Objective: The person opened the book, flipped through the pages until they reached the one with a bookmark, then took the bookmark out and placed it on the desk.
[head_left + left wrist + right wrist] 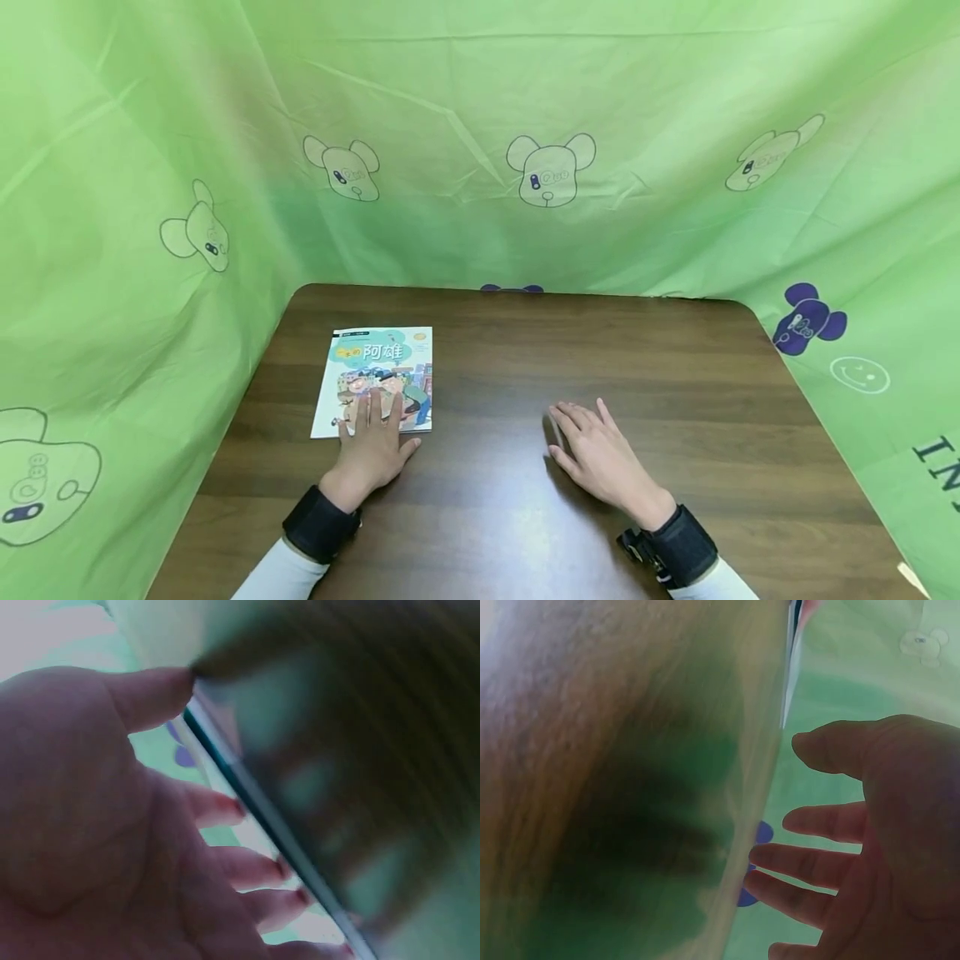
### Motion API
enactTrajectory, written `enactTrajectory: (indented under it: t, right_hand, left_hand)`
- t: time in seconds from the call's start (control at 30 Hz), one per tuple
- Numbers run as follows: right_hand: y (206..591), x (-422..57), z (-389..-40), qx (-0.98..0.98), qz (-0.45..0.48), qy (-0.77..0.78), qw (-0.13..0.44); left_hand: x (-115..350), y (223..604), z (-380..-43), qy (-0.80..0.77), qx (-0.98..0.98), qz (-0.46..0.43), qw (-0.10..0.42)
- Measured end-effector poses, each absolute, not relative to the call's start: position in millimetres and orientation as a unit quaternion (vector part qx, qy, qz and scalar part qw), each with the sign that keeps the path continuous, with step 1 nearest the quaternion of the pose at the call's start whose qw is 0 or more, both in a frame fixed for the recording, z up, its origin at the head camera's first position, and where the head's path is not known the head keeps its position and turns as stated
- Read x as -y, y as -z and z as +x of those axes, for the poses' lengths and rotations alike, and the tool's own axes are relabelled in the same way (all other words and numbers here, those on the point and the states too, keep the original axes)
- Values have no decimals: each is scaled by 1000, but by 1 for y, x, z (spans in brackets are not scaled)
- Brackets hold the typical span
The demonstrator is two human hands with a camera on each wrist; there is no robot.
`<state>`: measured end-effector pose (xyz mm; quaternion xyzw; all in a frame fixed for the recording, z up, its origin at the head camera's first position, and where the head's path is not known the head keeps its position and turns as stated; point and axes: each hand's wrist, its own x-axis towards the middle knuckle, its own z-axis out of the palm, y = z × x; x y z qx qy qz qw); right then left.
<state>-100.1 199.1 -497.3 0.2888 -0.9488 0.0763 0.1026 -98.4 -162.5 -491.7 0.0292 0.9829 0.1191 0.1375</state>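
A thin picture book (382, 354) lies flat on the brown wooden table, its light cover printed with a cartoon scene and large Chinese characters. My left hand (369, 454) rests with spread, straight fingers over the book's near edge, and the thumb points to the right of it. In the left wrist view, the fingertips reach the book's thin edge (277, 832). To the right of the book, my right hand (600, 454) is held low at the tabletop, fingers extended and nothing in its grasp. A sliver of the book (791, 675) shows beyond the thumb in the right wrist view.
The table (637, 358) has rounded far corners and a glossy patch near its front. Green cloth (450, 242) with bear-head drawings hangs behind it and along both sides. Black bands (321, 525) circle both wrists.
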Motion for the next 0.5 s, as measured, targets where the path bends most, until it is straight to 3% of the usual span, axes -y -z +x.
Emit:
enactTrajectory:
  t: [0.5]
  right_hand:
    - [500,-189,-95,941,311,-84,103]
  left_hand:
    - [113,479,-61,-116,-979,63,153]
